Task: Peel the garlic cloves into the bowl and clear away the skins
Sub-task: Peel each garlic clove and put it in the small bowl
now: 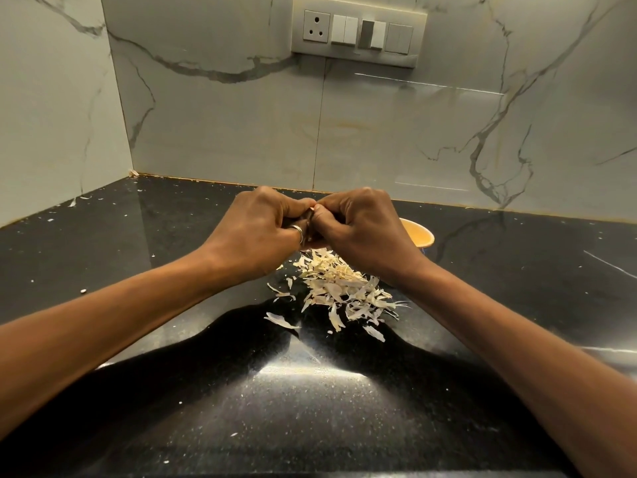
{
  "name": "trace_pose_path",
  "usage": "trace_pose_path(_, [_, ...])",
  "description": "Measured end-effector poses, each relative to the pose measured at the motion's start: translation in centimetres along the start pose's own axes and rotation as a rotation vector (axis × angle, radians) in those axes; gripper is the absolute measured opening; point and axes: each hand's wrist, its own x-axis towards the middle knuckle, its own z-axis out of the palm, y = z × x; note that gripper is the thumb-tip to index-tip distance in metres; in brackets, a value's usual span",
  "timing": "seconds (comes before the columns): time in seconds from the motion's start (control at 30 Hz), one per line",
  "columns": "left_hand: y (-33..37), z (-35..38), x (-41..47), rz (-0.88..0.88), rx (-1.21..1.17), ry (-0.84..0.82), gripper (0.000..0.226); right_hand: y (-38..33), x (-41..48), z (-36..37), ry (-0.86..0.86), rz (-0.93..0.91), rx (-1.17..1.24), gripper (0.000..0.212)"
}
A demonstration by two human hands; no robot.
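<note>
Both hands are meeting in the middle of the head view, knuckles up and fingers curling inward toward each other: the left hand, wearing a thin silver ring on one finger, and the right hand are touching at the fingertips. Together they are pinching a small pale garlic clove, of which only a sliver is showing between the thumbs; the rest is hiding inside the grip. Both bare forearms are reaching in from the lower corners and are hovering above a glossy black speckled stone countertop. Directly below and just in front of the hands, a loose heap of papery cream-white garlic skins is lying on the counter, with a few stray flakes lying near its edges and smaller specks lying farther off toward the left wall. Just behind the right hand, a small round yellow-orange bowl is sitting on the counter, mostly covered by the wrist, so what it is holding cannot be told. White marble-look wall tiles with grey veins are rising behind the counter, meeting in a corner at the left. High on the back wall, a cream switch panel with one socket is sitting near the top edge.
</note>
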Motion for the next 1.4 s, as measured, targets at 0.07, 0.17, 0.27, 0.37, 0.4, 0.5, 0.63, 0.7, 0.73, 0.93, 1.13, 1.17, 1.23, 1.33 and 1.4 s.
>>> trace_pose_path(0.07, [0.1, 0.0, 0.0, -0.003, 0.001, 0.005, 0.039, 0.0, 0.0, 0.2, 0.016, 0.006, 0.009, 0.031])
trace_pose_path(0.17, [0.1, 0.0, -0.1, -0.008, -0.035, 0.013, 0.039, -0.2, 0.0, 0.2, 0.042, 0.006, 0.015, 0.031])
trace_pose_path(0.27, [-0.1, 0.1, 0.0, -0.026, -0.042, 0.012, 0.039, -0.2, -0.1, 0.2, 0.054, 0.016, 0.026, 0.031])
trace_pose_path(0.37, [-0.2, 0.3, -0.1, -0.035, -0.042, 0.020, 0.039, 0.0, -0.1, 0.5, 0.072, 0.021, 0.028, 0.029])
trace_pose_path(0.4, [-0.1, 0.3, -0.1, -0.027, -0.052, 0.027, 0.039, 0.1, -0.1, 0.5, 0.079, 0.024, 0.035, 0.026])
trace_pose_path(0.5, [0.0, 0.3, 0.0, -0.013, -0.109, 0.032, 0.037, 0.1, -0.1, 0.2, 0.105, 0.044, 0.071, 0.019])
trace_pose_path(0.63, [-0.7, 0.3, 0.4, -0.073, -0.303, 0.043, 0.031, 0.4, 0.2, 0.0, 0.060, 0.079, 0.147, 0.020])
trace_pose_path(0.7, [-0.9, 0.2, 0.4, -0.087, -0.328, 0.046, 0.032, 0.6, 0.4, 0.0, 0.009, 0.101, 0.213, 0.019])
trace_pose_path(0.73, [-1.0, 0.3, 0.5, -0.089, -0.337, 0.047, 0.033, 0.7, 0.5, -0.1, -0.009, 0.111, 0.237, 0.018])
trace_pose_path(0.93, [-0.9, 0.6, 0.5, -0.100, -0.322, 0.077, 0.033, 1.0, 0.7, -0.4, -0.025, 0.111, 0.235, 0.021])
trace_pose_path(1.13, [-0.7, 0.6, 0.3, -0.038, -0.225, 0.083, 0.033, 0.9, 0.6, -0.6, -0.037, 0.125, 0.247, 0.023])
trace_pose_path(1.17, [-0.8, 0.6, 0.3, -0.032, -0.209, 0.082, 0.033, 0.9, 0.6, -0.6, -0.038, 0.127, 0.252, 0.023])
trace_pose_path(1.23, [-0.9, 0.5, 0.3, -0.029, -0.173, 0.079, 0.032, 1.0, 0.5, -0.4, -0.036, 0.116, 0.237, 0.024])
trace_pose_path(1.33, [-0.9, 0.4, 0.3, -0.026, -0.155, 0.061, 0.032, 1.1, 0.5, -0.3, -0.040, 0.114, 0.225, 0.025])
trace_pose_path(1.4, [-0.7, 0.4, 0.2, -0.005, -0.141, 0.062, 0.032, 1.0, 0.5, -0.3, -0.049, 0.127, 0.248, 0.025])
